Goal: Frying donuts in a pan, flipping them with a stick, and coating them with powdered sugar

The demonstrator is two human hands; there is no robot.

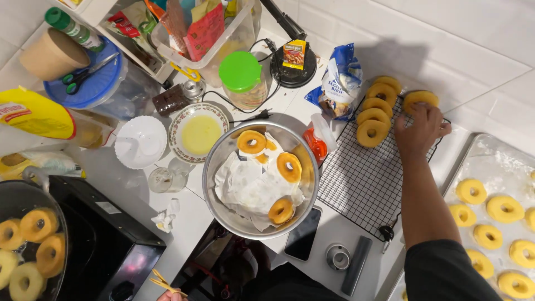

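My right hand (419, 132) reaches over the black wire cooling rack (365, 181) and grips a golden fried doughnut (421, 98) at the rack's far corner. A row of several fried doughnuts (372, 132) leans along the rack's far left edge, just left of that hand. Only a sliver of my left hand (170, 296) shows at the bottom edge, closed on a pair of yellow chopsticks (163, 281). A steel bowl (223, 214) lined with white paper holds three fried doughnuts (288, 167) in the middle.
A dark pan (25, 195) with several doughnuts sits on the black stove at lower left. A floured metal tray (490, 153) of pale raw doughnuts lies at right. A phone (302, 237), a plate of yellow liquid (200, 134), a green-lidded jar (241, 78) and a flour bag (341, 83) crowd the counter.
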